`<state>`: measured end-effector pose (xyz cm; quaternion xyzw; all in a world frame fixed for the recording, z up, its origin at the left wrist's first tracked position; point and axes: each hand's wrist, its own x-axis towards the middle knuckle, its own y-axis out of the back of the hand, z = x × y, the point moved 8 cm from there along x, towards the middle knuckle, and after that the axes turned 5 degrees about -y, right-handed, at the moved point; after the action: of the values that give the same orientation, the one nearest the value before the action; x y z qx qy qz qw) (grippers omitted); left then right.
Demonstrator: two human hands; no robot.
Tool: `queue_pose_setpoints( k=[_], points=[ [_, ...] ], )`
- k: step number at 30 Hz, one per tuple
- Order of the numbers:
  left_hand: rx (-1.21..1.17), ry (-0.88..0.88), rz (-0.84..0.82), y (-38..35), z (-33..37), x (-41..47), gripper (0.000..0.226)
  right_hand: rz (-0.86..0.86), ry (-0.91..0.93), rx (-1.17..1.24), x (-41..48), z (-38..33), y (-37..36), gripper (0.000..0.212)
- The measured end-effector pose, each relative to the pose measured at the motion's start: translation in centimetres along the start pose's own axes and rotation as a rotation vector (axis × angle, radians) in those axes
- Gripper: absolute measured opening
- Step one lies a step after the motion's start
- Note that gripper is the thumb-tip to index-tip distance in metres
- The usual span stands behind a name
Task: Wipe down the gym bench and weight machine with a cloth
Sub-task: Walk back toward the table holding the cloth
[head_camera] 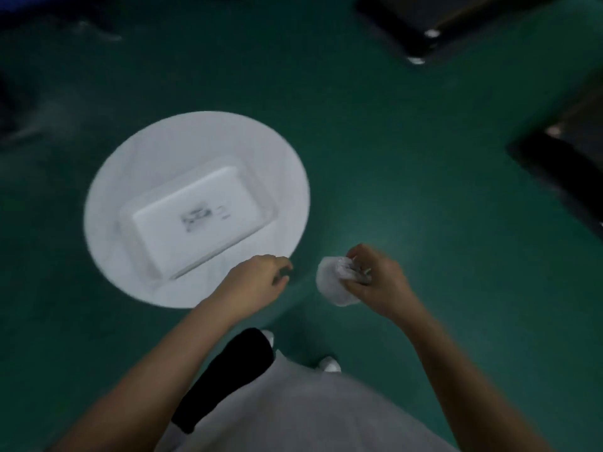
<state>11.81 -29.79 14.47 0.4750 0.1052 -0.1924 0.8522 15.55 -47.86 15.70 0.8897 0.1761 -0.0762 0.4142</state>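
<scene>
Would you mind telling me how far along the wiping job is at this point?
Early stage. Done: the right hand already holds a bunched white cloth. In hand: the person stands on the green floor beside a round white table carrying a clear tray; the left hand, loosely curled, holds nothing. Left: all the wiping; the cloth touches no equipment, and only dark frames show at the picture's edge.
</scene>
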Motion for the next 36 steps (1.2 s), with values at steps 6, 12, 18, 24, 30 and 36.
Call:
queue_pose_setpoints(
  k=[6,12,18,24,30,36],
  points=[
    [-0.235,0.245,0.238,2.7,-7.3,-4.1,0.048,-0.439,0.359,0.014,5.8,-10.4,-9.1,0.032],
    [-0.296,0.271,0.277,6.1,-13.6,-2.7,0.051,-0.596,0.348,0.177,12.3,-18.1,-14.4,0.025],
    [-0.950,0.503,0.418,6.7,-22.6,-2.7,0.035,-0.660,0.111,0.339,17.8,-22.4,-21.0,0.020],
    [-1.379,0.790,0.590,5.1,-31.1,-3.9,0.022,-0.605,-0.409,0.664,21.6,-20.1,-27.4,0.029],
    [-1.514,1.085,0.974,4.6,-37.1,-4.3,0.035,-0.714,-0.569,0.632,23.1,-20.5,-32.0,0.033],
    [-1.322,1.123,1.018,5.2,-41.2,-3.6,0.045,-0.884,-0.438,0.446,24.8,-22.4,-36.1,0.057]
  ],
)
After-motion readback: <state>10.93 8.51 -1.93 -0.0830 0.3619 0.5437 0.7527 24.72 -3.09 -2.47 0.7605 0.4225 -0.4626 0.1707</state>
